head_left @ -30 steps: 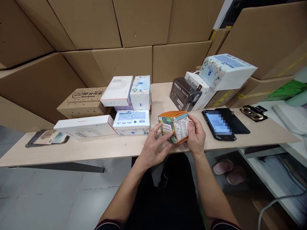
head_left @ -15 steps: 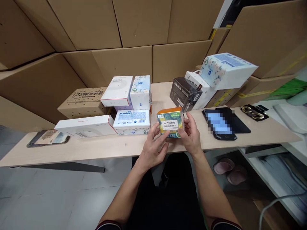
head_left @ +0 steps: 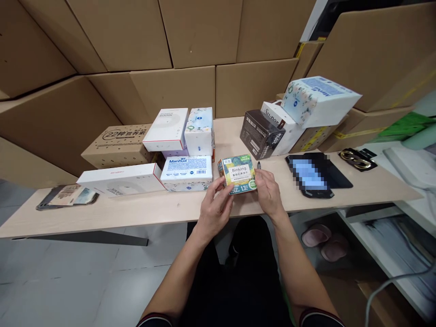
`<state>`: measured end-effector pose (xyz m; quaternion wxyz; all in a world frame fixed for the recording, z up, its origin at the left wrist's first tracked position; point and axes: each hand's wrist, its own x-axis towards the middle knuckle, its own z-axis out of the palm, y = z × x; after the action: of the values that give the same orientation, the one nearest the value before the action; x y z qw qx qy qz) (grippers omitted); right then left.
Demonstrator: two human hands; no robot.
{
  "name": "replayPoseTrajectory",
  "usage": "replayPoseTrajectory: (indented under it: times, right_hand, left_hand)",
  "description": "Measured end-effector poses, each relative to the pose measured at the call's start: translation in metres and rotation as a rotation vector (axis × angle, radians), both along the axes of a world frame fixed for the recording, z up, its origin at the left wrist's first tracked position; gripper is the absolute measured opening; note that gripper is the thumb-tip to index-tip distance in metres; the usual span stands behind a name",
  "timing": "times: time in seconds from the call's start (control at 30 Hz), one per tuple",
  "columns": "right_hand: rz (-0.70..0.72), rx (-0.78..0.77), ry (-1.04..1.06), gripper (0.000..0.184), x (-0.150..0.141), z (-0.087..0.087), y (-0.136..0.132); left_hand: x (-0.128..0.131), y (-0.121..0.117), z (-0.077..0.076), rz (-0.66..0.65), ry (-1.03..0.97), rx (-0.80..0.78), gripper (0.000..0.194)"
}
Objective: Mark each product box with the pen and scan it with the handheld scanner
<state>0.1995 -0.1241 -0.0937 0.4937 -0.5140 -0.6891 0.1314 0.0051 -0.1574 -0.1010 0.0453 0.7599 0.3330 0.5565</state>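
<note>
A small yellow and green box [head_left: 239, 174] labelled "Binking" is held between my two hands over the front part of the table, its printed face turned up toward me. My left hand [head_left: 215, 208] grips its lower left corner, thumb on the front. At the right edge my right hand [head_left: 270, 193] closes on the box, fingers partly hidden behind it. A dark pen-like tip [head_left: 259, 165] shows just beyond the right fingers. Left of the box sits a white and blue Manhua tissue pack [head_left: 187, 172].
The table [head_left: 136, 209] carries a power bank box [head_left: 168, 129], a long white box [head_left: 119, 180], a brown carton [head_left: 116, 145], and banknotes [head_left: 70, 195] at left. A dark brown box [head_left: 260, 134], another tissue pack [head_left: 320, 100] and a phone [head_left: 309, 175] lie right. Large cartons [head_left: 170, 91] wall the back.
The Binking box has tipped so its orange top side no longer shows and its front faces me more fully. My right fingers have lowered along its right edge.
</note>
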Motion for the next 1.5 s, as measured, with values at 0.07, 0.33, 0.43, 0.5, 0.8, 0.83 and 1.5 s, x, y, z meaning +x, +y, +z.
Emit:
replayPoseTrajectory:
  times: [0.07,0.33,0.43,0.5,0.8,0.83,1.5]
  right_hand:
    - [0.005,-0.039,0.023,0.052,0.000,-0.002,0.000]
    - [-0.199,0.025,-0.039,0.046,0.016,0.000,0.002]
    - [-0.232,-0.027,-0.359,0.041,0.031,0.002,0.008]
    - [-0.163,-0.096,-0.566,0.045,0.037,0.004,0.012]
    - [-0.035,-0.065,-0.839,0.027,0.043,0.007,0.014]
    - [-0.040,-0.039,-0.783,0.025,0.045,0.005,0.014]
    - [0.105,-0.088,0.298,0.029,-0.018,0.051,0.002]
  left_hand:
    - [0.001,0.000,0.000,0.018,0.021,-0.021,0.047]
    - [0.001,-0.001,0.003,0.067,0.127,-0.195,0.053]
    - [0.001,-0.001,0.005,0.066,0.124,-0.217,0.052]
    - [0.002,-0.001,0.006,0.070,0.124,-0.228,0.052]
    - [0.003,0.001,0.005,0.049,0.153,-0.318,0.058]
    - [0.003,0.001,0.005,0.048,0.154,-0.313,0.056]
    - [0.002,-0.001,0.004,-0.016,0.084,-0.253,0.037]
